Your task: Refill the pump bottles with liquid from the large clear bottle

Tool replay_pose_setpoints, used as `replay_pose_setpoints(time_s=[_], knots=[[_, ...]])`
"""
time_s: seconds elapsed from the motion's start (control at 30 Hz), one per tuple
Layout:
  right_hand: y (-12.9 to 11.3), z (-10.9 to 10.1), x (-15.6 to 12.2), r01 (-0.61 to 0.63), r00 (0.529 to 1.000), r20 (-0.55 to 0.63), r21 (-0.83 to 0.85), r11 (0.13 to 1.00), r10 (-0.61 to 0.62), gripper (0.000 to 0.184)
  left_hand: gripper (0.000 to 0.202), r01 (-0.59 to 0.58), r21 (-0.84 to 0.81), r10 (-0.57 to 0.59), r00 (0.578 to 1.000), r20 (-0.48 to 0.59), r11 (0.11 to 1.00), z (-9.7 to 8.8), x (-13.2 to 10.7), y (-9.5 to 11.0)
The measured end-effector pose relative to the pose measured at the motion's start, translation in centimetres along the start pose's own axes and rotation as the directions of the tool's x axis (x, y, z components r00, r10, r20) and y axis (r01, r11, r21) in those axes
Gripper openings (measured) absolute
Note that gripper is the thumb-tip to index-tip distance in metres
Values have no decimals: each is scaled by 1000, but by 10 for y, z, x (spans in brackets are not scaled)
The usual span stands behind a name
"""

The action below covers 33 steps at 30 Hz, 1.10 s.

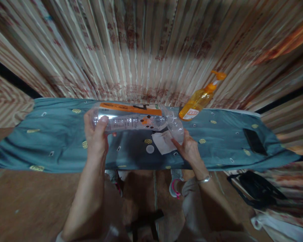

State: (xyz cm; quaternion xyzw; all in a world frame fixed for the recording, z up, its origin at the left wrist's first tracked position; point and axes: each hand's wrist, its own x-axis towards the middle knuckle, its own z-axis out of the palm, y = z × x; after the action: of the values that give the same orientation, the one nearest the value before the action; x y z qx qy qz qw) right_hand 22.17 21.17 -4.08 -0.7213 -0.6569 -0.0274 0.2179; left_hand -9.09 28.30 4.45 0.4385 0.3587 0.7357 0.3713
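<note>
My left hand [97,131] is wrapped round the base end of a big clear plastic bottle [126,119] with an orange-and-white printed label. The bottle lies sideways above the table, its neck pointing right. Close against that neck is a clear plastic cup-like piece [177,130], gripped by my right hand [188,146]; whether the two pieces touch I cannot tell. A white tissue [163,143] is just left of my right fingers, partly under the clear piece. Below the bottle, a round whitish cap [149,149] rests on the cloth.
An orange pump bottle [198,101] stands behind my right hand. A dark phone [255,142] lies at the right on the teal patterned cloth [60,141]. Striped curtains [131,50] hang behind the table. A black bag [255,188] is at lower right, a dark stool [145,220] below.
</note>
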Motion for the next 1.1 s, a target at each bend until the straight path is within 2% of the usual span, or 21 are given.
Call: replay_pose_setpoints(time_s=[0.63,0.87,1.1], knots=[[2,3,-1,23,999,-29,14,1000,-23,63,50,47,2,-47,997,-56,999,3,-2,5],[1,1,-1,11,1000,-19,5,1000,-11,61,47,22,-4,-23,999,-36,1000,2,-2,2],[-1,1,-2,15,999,-39,1,1000,-15,60,53,54,-22,-55,997,-53,998,4,-2,5]])
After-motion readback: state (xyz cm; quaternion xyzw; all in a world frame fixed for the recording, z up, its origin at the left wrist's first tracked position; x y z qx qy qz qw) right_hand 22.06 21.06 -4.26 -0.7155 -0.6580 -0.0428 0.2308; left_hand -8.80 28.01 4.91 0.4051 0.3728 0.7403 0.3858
